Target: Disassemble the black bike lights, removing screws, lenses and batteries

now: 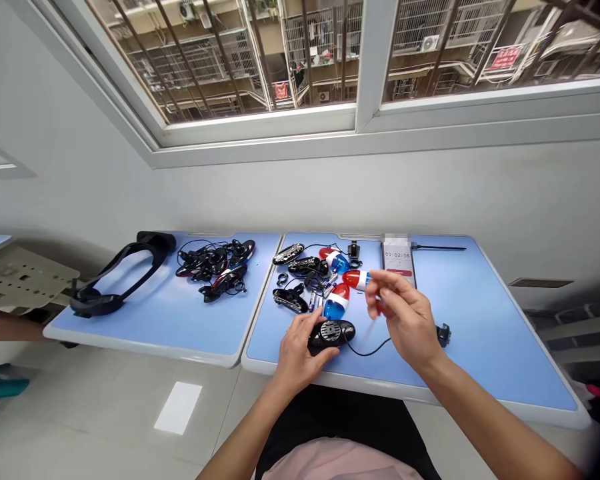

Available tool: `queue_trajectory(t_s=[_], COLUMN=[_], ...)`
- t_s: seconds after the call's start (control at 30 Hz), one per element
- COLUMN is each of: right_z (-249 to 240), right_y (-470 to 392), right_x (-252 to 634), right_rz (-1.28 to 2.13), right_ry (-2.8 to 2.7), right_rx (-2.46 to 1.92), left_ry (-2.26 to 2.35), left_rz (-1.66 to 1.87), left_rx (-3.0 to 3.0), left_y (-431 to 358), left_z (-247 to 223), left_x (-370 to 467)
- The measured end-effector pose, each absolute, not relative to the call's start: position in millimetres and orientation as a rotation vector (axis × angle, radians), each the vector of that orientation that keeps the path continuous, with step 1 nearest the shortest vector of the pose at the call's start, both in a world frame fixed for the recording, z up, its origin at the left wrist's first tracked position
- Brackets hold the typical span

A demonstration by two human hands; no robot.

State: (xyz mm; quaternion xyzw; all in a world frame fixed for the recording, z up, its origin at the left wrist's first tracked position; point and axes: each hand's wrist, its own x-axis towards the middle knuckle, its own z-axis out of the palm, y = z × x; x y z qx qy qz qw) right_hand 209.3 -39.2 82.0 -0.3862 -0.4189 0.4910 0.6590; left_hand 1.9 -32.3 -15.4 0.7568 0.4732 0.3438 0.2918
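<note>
My left hand is closed around the left end of a black oval electronic housing with a round slotted grille, pressed to the blue table. A thin black cable runs right from the housing, passes under my right hand and leads to a small black clamp part. My right hand is raised over the table, fingers pinched together. A red bit and a thin blurred shaft show below its fingers; what it is I cannot make out. Just beyond the housing lie red, white and blue covers and several small batteries.
Opened black housings and a black ring lie at the back left. A phone with a running timer stands behind my right hand. On the left table are a pile of black units and a black headset.
</note>
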Motion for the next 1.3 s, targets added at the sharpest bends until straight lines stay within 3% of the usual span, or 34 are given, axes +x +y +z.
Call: queue_trajectory(t_s=[0.23, 0.53, 0.93, 1.3], right_z=[42.7, 12.4, 12.5, 6.0], right_y=[-108.2, -57.2, -51.2, -39.9], right_x=[213.1, 203.7, 212.6, 223.7], right_rz=[1.821, 1.519, 1.578, 1.587], right_ry=[-0.906, -0.819, -0.960, -1.166], right_rx=[-1.209, -1.296, -1.417, -1.681], left_ry=[1.288, 1.136, 1.095, 1.308], left_rz=[0.977, 0.904, 0.710, 0.853], left_rx=[1.561, 1.226, 1.100, 1.667], left_y=[-32.6, -23.4, 0.6, 5.5], left_z=[-7.9, 10.4, 12.8, -2.6], left_x=[34.8, 58.6, 49.7, 48.0])
